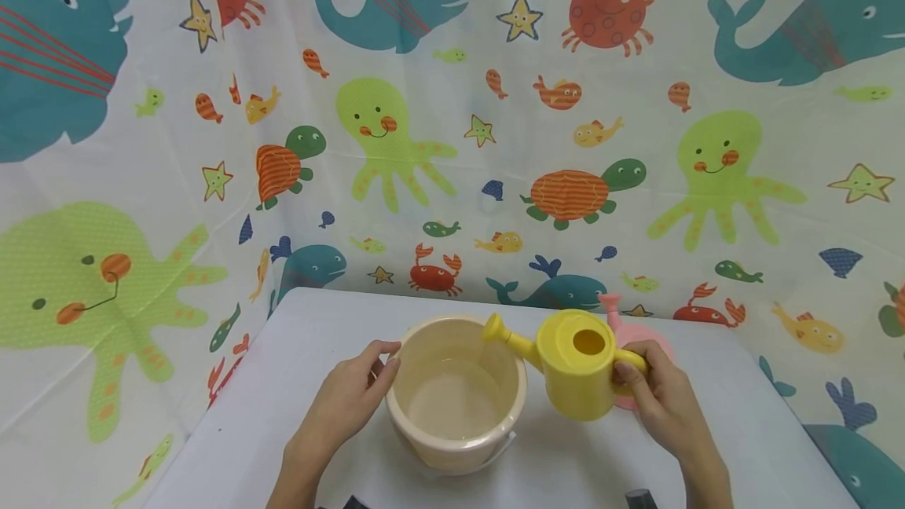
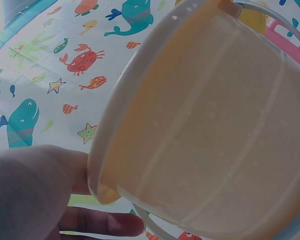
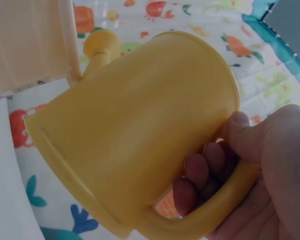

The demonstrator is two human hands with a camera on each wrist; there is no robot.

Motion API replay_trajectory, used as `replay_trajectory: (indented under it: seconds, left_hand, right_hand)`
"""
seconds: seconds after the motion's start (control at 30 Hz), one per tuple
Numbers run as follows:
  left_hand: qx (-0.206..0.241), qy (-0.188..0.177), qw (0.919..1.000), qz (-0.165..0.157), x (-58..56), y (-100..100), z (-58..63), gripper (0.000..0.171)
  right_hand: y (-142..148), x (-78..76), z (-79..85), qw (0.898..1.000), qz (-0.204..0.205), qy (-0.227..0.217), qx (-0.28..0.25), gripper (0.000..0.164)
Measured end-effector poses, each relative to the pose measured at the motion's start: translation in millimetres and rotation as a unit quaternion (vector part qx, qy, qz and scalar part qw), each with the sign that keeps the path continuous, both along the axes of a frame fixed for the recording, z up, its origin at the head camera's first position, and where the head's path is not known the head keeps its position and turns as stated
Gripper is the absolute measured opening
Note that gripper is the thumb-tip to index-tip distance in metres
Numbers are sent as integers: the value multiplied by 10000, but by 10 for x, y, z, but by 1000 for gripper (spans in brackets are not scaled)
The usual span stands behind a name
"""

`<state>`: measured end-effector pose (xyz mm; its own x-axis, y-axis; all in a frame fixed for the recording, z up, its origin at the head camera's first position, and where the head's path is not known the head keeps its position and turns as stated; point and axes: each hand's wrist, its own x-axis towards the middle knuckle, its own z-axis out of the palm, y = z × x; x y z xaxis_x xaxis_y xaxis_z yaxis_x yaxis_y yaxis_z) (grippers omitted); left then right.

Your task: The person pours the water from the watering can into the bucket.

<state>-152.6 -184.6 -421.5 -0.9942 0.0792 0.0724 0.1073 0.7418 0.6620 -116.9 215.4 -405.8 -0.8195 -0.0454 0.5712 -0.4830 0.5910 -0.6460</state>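
A cream bucket point(image 1: 458, 446) with a pale handle stands on the table, with clear water point(image 1: 452, 395) inside. My left hand point(image 1: 348, 395) touches the left side of its rim with loosely bent fingers. In the left wrist view, one finger point(image 2: 107, 222) extends below the rim beside the bucket's handle. My right hand point(image 1: 661, 395) grips the handle of a yellow watering can point(image 1: 576, 379), fingers curled round it. The can is held up to the right of the bucket, its spout head point(image 1: 496, 327) over the right part of the rim.
Behind the yellow can, a pink watering can point(image 1: 654, 336) stands on the white table point(image 1: 311, 320), partly hidden. A sea-animal curtain point(image 1: 488, 179) hangs behind and along the sides. Dark objects point(image 1: 639, 498) poke in at the front edge.
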Motion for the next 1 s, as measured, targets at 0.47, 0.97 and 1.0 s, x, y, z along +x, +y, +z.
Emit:
replay_trajectory:
  seconds: [0.47,0.97,1.0]
  left_hand:
    - [6,98,10000,-18,4,4,14,33]
    - [-25,35,10000,20,2,7,-6,33]
    - [-24,31,10000,19,1,7,-7,33]
  right_hand:
    - [-32,-28,-15,9999,-65,-145,-67,11]
    - [-57,-102,-119,9972,-171,-706,-187,10]
    - [-58,-108,-128,9970,-175,-728,-198,11]
